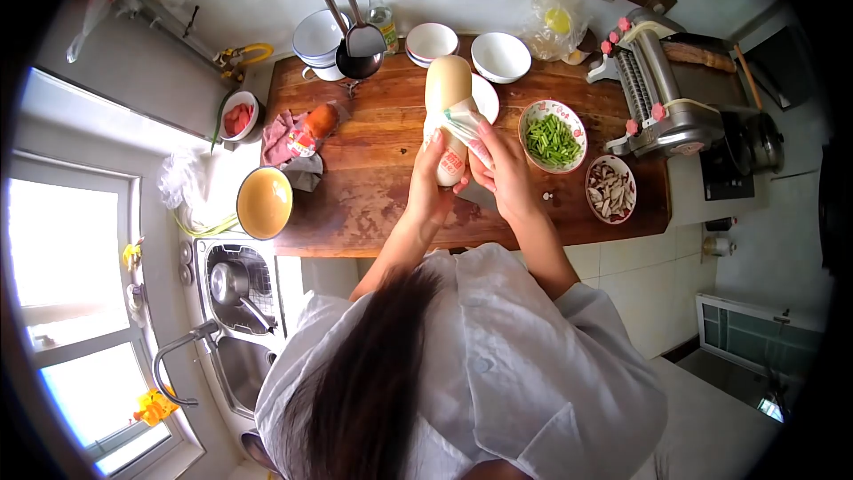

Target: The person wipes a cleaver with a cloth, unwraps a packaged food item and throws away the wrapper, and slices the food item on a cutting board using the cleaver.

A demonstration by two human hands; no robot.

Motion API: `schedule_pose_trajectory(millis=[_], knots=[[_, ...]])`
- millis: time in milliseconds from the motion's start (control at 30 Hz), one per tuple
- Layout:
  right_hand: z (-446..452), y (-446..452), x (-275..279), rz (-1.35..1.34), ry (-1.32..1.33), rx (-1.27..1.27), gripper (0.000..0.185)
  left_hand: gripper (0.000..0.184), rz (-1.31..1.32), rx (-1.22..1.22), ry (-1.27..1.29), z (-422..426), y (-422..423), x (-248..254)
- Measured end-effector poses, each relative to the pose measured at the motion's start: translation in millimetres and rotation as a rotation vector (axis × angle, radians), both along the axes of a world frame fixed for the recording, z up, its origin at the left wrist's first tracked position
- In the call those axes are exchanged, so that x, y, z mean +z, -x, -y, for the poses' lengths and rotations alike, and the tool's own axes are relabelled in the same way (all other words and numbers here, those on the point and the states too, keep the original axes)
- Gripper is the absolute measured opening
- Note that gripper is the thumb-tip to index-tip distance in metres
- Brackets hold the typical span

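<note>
Both hands are on a long, pale cream-coloured vegetable (449, 84) with a rounded end. A thin plastic bag (453, 163) with red print wraps its lower part; I cannot tell the exact kind of vegetable. My left hand (431, 191) grips the wrapped lower end from the left, fingers partly hidden behind it. My right hand (506, 169) pinches the bunched plastic on the right side. Behind the vegetable, a white plate (486, 100) is partly covered. To the right stand a bowl of chopped green pieces (553, 140) and a bowl of sliced mushrooms (610, 189).
On the wooden counter (373, 204), a carrot in a printed wrapper (322, 120) lies beside a cloth. A yellow bowl (264, 203) is at the left edge. White bowls (501, 57) line the back under hanging utensils (362, 39). A metal pasta machine (671, 98) stands right.
</note>
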State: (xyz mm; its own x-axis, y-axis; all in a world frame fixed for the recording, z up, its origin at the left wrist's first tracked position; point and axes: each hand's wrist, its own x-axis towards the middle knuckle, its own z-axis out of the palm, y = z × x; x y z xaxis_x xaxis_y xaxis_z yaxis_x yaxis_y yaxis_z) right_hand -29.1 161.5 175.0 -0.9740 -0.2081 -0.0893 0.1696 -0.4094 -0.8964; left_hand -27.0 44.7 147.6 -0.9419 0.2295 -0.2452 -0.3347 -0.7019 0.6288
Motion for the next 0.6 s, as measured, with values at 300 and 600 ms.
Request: schedule_pose_trajectory(millis=[300, 600], knots=[[27, -26, -29, 0.064, -0.252, -0.062, 0.040, 0.044, -0.077, 0.221, 0.125, 2, 11, -22], [30, -13, -152, -0.026, -0.836, -0.045, 0.046, 0.050, 0.308, -0.140, -0.017, 39, 7, -107]])
